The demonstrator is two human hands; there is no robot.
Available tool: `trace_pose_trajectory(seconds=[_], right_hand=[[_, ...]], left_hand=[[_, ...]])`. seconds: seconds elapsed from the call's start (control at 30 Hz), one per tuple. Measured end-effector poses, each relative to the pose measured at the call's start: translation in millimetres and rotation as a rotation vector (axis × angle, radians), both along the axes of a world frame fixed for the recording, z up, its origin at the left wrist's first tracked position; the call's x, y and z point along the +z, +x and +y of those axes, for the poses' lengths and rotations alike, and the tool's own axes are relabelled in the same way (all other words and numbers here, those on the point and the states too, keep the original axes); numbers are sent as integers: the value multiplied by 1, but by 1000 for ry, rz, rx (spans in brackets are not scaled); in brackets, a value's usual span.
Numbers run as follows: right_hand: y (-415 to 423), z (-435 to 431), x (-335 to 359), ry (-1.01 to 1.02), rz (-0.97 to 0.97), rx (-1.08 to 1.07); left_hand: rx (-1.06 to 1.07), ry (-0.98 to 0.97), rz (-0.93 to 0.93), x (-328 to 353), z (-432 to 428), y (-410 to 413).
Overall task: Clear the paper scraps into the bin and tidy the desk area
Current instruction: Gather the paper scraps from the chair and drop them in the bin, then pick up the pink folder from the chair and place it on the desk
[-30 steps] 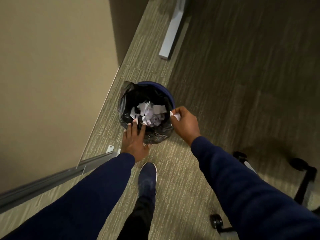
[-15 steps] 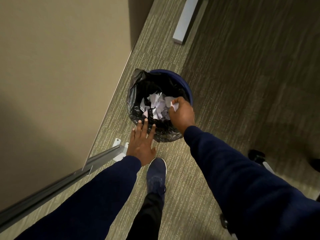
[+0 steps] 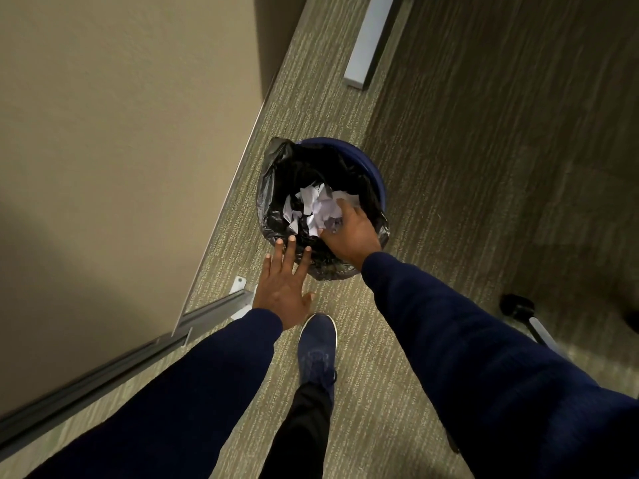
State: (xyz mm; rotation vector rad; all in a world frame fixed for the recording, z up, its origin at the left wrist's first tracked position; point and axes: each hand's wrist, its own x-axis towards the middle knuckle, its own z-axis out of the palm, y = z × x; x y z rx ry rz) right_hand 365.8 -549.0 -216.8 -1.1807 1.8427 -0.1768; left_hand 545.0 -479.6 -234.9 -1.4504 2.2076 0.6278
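right hand (image 3: 349, 233) is down inside the bin (image 3: 375, 174) pressing on the paper scraps (image 3: 316, 205), can't tell if it's gripping any, while left hand (image 3: 281, 288) hovers flat and spread at the near rim.

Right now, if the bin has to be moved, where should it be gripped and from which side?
Grip the bare blue rim of the bin on its far right side, reaching from above. There the liner doesn't cover it; the near edge is loose, bunched plastic under the left hand, likely to slip. The right hand is nearest.
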Motion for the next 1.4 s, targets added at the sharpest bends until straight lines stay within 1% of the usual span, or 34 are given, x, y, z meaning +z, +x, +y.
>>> trace_pose_trajectory(seconds=[0.17,0.4,0.63,0.73,1.1,1.2,1.4], right_hand=[[-15,9,30,-97,-11,-44],[-48,42,87,-167,-24,-90],[-107,84,137,-230,22,-151],[-143,113,158,-268,37,-239],[-289,276,209,-296,103,-590],[-331,335,220,-319,159,-672],[-393,445,227,-322,204,-838]], left_hand=[[30,-19,12,19,1,-9],[35,-86,28,67,-7,-47],[35,-114,152,128,-4,-116],[-10,-124,202,148,11,-157],[-224,-50,370,181,126,-324],[-306,-19,400,190,169,-375],[-433,50,448,202,255,-455]])
